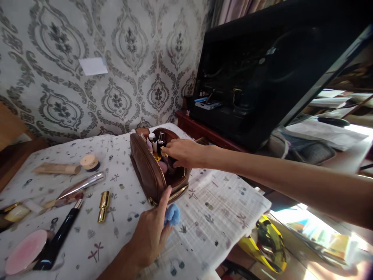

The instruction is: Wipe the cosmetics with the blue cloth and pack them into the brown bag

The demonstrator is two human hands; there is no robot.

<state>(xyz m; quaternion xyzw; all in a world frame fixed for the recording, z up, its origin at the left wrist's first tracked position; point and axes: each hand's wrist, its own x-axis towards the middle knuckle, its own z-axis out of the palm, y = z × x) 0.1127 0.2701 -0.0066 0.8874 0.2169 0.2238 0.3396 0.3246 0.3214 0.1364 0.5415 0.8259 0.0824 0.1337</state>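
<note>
A brown leather cosmetics pouch (148,171) stands open on a patterned white cloth (204,217), with several small bottles and tubes upright inside. My right hand (182,152) reaches into its mouth, fingers closed on a dark item I cannot make out. My left hand (151,233) rests on the cloth at the pouch's near end, thumb against the pouch, fingers curled beside a blue pompom (173,214) on the zip.
Left of the pouch lie a gold lipstick (103,206), a silver tube (80,187), a black tube (56,241), a pink compact (26,251), a beige tube (56,168) and a small round jar (89,162). A black monitor (262,70) stands behind, right.
</note>
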